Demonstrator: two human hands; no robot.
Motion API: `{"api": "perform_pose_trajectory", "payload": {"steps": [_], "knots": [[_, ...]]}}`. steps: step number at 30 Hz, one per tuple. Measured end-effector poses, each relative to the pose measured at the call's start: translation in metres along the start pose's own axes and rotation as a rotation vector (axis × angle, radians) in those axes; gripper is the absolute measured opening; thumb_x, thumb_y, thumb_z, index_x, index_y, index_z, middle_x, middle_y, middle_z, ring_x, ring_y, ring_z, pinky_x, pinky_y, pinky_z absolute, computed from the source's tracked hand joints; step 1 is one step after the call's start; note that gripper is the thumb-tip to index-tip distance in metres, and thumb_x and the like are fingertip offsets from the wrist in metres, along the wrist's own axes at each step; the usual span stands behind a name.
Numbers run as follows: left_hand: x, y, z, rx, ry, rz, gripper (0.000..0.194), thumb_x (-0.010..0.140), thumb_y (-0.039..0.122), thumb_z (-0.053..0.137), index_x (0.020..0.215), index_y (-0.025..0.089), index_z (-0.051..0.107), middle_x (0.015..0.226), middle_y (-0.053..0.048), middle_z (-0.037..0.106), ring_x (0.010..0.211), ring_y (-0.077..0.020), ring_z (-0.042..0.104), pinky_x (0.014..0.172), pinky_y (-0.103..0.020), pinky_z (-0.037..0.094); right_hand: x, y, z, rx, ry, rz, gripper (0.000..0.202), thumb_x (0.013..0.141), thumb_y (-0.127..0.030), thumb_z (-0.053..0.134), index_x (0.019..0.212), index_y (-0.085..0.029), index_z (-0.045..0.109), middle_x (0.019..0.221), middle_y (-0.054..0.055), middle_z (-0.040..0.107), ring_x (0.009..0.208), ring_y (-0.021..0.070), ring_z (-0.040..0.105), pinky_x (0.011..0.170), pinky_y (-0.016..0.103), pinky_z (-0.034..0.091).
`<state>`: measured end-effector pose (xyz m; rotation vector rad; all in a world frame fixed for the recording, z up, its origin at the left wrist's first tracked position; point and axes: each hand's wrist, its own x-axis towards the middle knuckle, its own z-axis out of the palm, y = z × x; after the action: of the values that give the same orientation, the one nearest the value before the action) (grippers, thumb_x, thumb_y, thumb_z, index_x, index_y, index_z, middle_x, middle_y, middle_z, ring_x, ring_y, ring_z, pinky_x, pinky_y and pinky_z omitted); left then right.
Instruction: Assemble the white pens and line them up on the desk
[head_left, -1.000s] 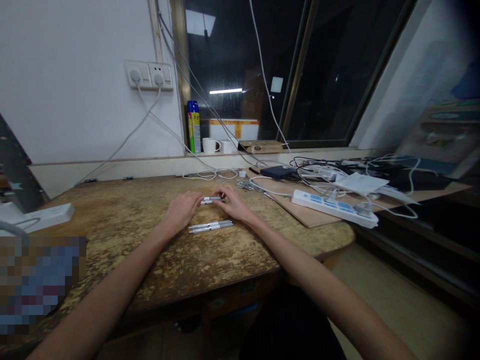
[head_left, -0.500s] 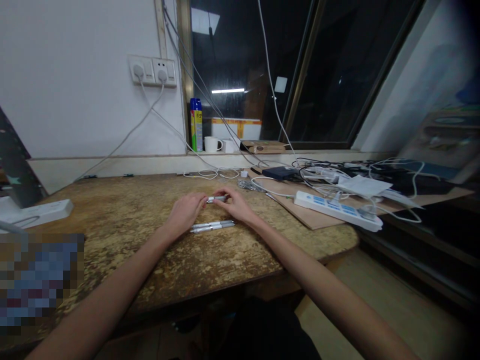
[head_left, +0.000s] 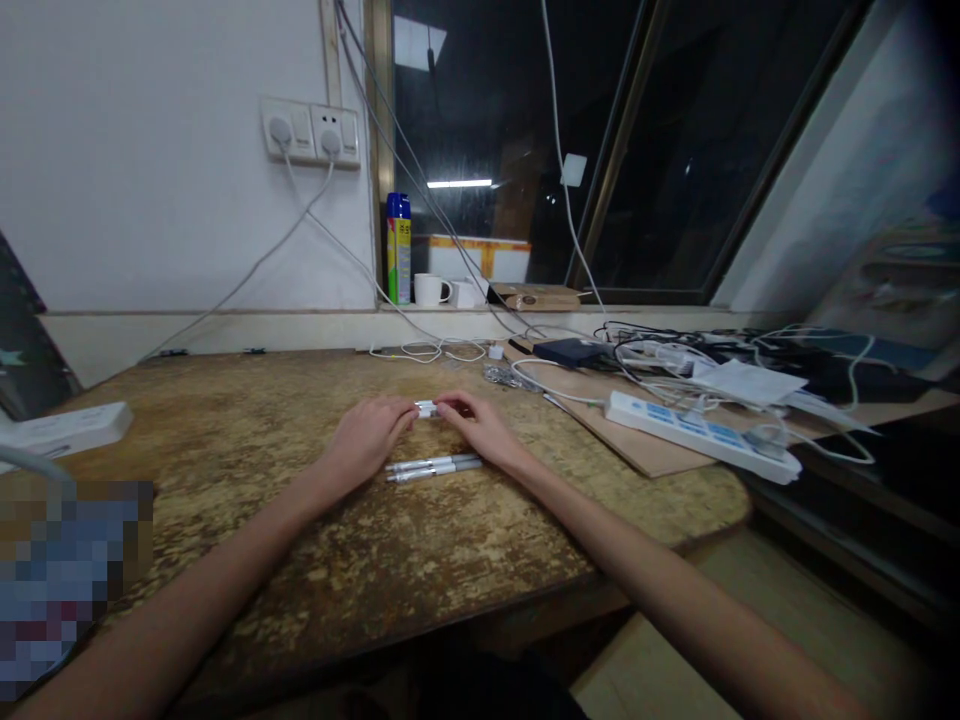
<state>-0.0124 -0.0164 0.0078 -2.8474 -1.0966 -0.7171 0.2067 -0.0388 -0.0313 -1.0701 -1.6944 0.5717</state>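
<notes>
Clock directions are centred on the held pens (head_left: 427, 408), with 12 o'clock pointing away from the wearer.

Hands: The left hand (head_left: 371, 435) is closed at the 9 o'clock side, its fingertips gripping the near end of the held pens. The right hand (head_left: 480, 425) is closed at the 3 o'clock side, its fingertips gripping the opposite end. Only a short silver-and-white section shows between the hands; the fingers cover both ends, so the exact pen count cannot be told.

Work surface: Two silver-and-white pens (head_left: 435, 467) lie at 6 o'clock on the worn wooden table (head_left: 337, 560). They are side by side, aligned roughly 9 to 3 o'clock, just below the hands.

Surroundings:
- 3 o'clock: white power strip (head_left: 701, 435) with blue socket faces, resting on a brown board (head_left: 652, 457).
- 2 o'clock: dark blue box (head_left: 570, 352), beside tangled cables (head_left: 660, 365).
- 1 o'clock: brown package (head_left: 536, 297) on the window sill.
- 12 o'clock: white mug (head_left: 430, 290) on the sill, just beside an upright spray can (head_left: 400, 260) with a blue cap.
- 11 o'clock: wall sockets (head_left: 311, 132) with two plugs inserted.
- 9 o'clock: second white strip (head_left: 71, 430).
- 8 o'clock: pixelated item (head_left: 64, 580), not identifiable.
</notes>
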Motion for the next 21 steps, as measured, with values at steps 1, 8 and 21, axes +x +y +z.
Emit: {"api": "perform_pose_trajectory", "payload": {"steps": [1, 8, 21], "knots": [[-0.002, -0.002, 0.0, -0.007, 0.002, -0.009, 0.04, 0.108, 0.039, 0.035, 0.111, 0.019, 0.071, 0.111, -0.011, 0.075, 0.101, -0.0274, 0.065, 0.089, -0.038, 0.046, -0.001, 0.001, 0.0, 0.002, -0.026, 0.031, 0.029, 0.097, -0.043, 0.058, 0.101, -0.018, 0.071, 0.098, 0.006, 0.073, 0.092, 0.019, 0.065, 0.087, 0.031, 0.049], [-0.007, -0.002, -0.003, -0.068, 0.014, 0.007, 0.036, 0.108, 0.039, 0.039, 0.117, 0.021, 0.069, 0.116, -0.01, 0.073, 0.108, -0.0267, 0.065, 0.094, -0.039, 0.046, -0.005, 0.005, -0.003, 0.056, -0.047, 0.01, 0.031, 0.091, -0.046, 0.065, 0.105, -0.018, 0.071, 0.103, 0.007, 0.072, 0.09, 0.0196, 0.064, 0.084, 0.033, 0.05], [-0.01, 0.007, 0.002, -0.097, 0.058, -0.019, 0.042, 0.109, 0.037, 0.032, 0.089, 0.021, 0.065, 0.096, -0.006, 0.073, 0.092, -0.0239, 0.066, 0.086, -0.035, 0.047, -0.004, -0.005, -0.005, 0.099, -0.107, 0.049, 0.037, 0.094, -0.053, 0.061, 0.097, -0.017, 0.072, 0.078, 0.004, 0.071, 0.072, 0.0187, 0.063, 0.07, 0.032, 0.05]]}}
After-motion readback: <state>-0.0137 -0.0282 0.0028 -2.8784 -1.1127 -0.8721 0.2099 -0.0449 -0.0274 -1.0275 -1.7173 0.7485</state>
